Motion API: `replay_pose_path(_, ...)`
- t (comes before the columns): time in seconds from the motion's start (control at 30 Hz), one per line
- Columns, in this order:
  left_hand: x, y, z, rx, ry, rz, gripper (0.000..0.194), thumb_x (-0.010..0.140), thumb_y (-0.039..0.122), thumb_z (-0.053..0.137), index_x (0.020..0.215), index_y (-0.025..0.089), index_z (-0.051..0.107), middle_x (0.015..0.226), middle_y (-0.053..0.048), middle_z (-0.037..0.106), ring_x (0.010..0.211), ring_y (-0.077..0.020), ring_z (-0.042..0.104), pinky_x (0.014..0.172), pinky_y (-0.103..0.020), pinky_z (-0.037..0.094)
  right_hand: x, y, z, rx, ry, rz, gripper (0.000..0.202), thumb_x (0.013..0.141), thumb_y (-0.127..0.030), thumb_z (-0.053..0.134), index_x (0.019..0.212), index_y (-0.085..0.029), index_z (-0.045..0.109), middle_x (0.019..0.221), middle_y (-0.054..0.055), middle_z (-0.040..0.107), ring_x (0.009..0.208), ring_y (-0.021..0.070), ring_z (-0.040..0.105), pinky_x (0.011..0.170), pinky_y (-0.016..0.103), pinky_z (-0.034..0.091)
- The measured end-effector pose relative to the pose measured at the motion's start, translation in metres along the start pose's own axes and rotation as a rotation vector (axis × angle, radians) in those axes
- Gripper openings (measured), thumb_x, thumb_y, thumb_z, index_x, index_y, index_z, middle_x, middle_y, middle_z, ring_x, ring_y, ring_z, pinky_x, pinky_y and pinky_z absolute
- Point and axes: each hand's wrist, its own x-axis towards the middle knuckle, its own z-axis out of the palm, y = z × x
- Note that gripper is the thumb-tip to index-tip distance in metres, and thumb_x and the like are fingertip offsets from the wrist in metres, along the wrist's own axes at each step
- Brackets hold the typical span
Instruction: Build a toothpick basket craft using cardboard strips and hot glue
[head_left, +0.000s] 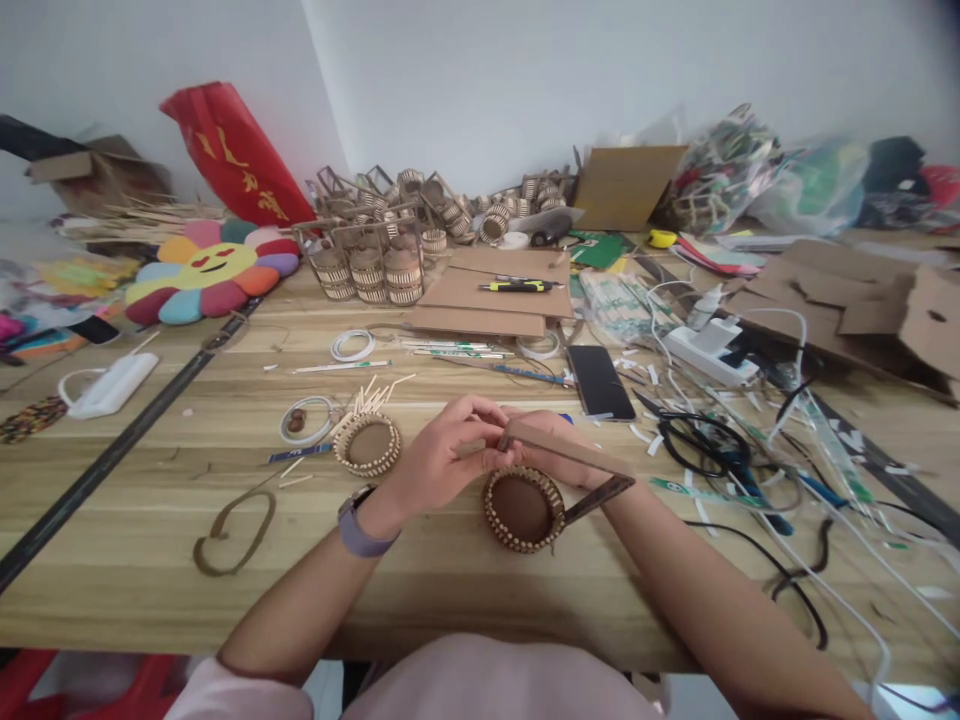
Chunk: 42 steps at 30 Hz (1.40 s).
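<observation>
A small round basket [525,510] with a wall of short sticks and a brown base is in front of me, tilted so its inside shows. Its angular brown cardboard handle [574,453] rises over my right hand [551,432], whose closed fingers are at the handle's far end and partly hidden. My left hand [457,455] pinches at the same end, with a short brown strip [470,449] sticking out between its fingers. A second stick basket [367,445] without a handle sits left of my left hand, beside loose short sticks [379,397].
Finished-looking baskets [367,270] crowd the back. Cardboard sheets [487,290] carry a yellow-black cutter [521,287]. A phone [600,382], a power strip [712,350] and tangled cables [705,445] lie right. A brown cord [235,533], tape rolls [352,346] and a flower cushion [212,268] lie left.
</observation>
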Motion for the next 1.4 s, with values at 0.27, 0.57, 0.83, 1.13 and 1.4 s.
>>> replay_pose_path(0.27, -0.016, -0.004, 0.003, 0.116, 0.2, -0.05, 0.024, 0.093, 0.04, 0.059, 0.097, 0.022, 0.075, 0.098, -0.006, 0.071, 0.101, -0.0235, 0.058, 0.092, -0.034, 0.044, 0.001, 0.025, -0.01, 0.069, 0.163, 0.168, 0.044, 0.086, -0.057, 0.06, 0.102, -0.018, 0.074, 0.096, 0.009, 0.076, 0.082, 0.0197, 0.07, 0.076, 0.034, 0.056)
replay_pose_path(0.57, -0.024, -0.004, 0.014, -0.246, 0.171, -0.334, 0.031, 0.089, 0.045, 0.062, 0.092, 0.016, 0.072, 0.078, -0.002, 0.069, 0.053, -0.01, 0.052, 0.052, -0.022, 0.043, -0.062, 0.002, -0.026, -0.046, 0.319, 0.112, 0.053, 0.086, -0.068, 0.052, 0.096, -0.022, 0.077, 0.092, 0.009, 0.075, 0.082, 0.023, 0.068, 0.072, 0.034, 0.055)
replay_pose_path(0.83, -0.014, -0.016, -0.001, -0.574, -0.099, -0.357, 0.042, 0.076, 0.053, 0.074, 0.088, 0.013, 0.069, 0.084, -0.006, 0.067, 0.058, -0.0108, 0.058, 0.056, -0.024, 0.05, -0.061, -0.002, -0.014, -0.069, 0.426, 0.165, 0.043, 0.083, -0.061, 0.063, 0.082, -0.021, 0.075, 0.074, 0.006, 0.073, 0.067, 0.0192, 0.066, 0.063, 0.031, 0.055)
replay_pose_path(1.13, -0.004, -0.018, -0.008, -0.472, -0.189, -0.239, 0.038, 0.08, 0.053, 0.072, 0.078, 0.015, 0.073, 0.079, -0.006, 0.066, 0.073, -0.0152, 0.059, 0.068, -0.026, 0.048, -0.057, -0.001, -0.015, -0.117, 0.416, 0.144, 0.045, 0.085, -0.063, 0.059, 0.074, -0.02, 0.071, 0.072, 0.005, 0.072, 0.066, 0.0186, 0.064, 0.062, 0.029, 0.052)
replay_pose_path(1.4, 0.003, -0.026, -0.012, -0.467, -0.238, -0.158, 0.036, 0.077, 0.053, 0.075, 0.074, 0.017, 0.076, 0.074, -0.006, 0.067, 0.077, -0.0195, 0.061, 0.073, -0.031, 0.049, -0.054, -0.001, -0.013, -0.112, 0.398, 0.121, 0.044, 0.088, -0.06, 0.058, 0.073, -0.02, 0.068, 0.067, 0.003, 0.067, 0.063, 0.0169, 0.061, 0.059, 0.028, 0.05)
